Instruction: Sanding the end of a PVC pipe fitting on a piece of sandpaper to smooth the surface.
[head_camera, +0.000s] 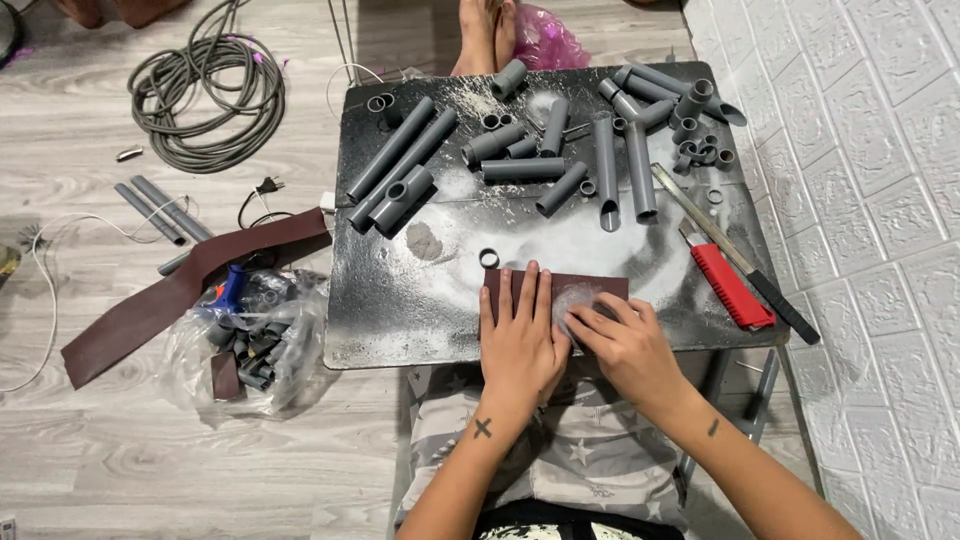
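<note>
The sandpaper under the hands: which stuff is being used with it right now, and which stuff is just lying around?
In use:
- left hand pressing flat on the brown sandpaper sheet
- right hand rubbing something small on it; hidden by fingers
- black table underneath, dusted white

Just lying about:
- grey pipe pieces
- red-handled saw
- coiled grey hose
- brown sanding strip
- plastic bag of fittings

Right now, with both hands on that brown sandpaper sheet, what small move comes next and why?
Probably keep the left hand flat on the sandpaper and draw the right hand back across it; its fingertips seem to press something small there, amid white dust.
</note>
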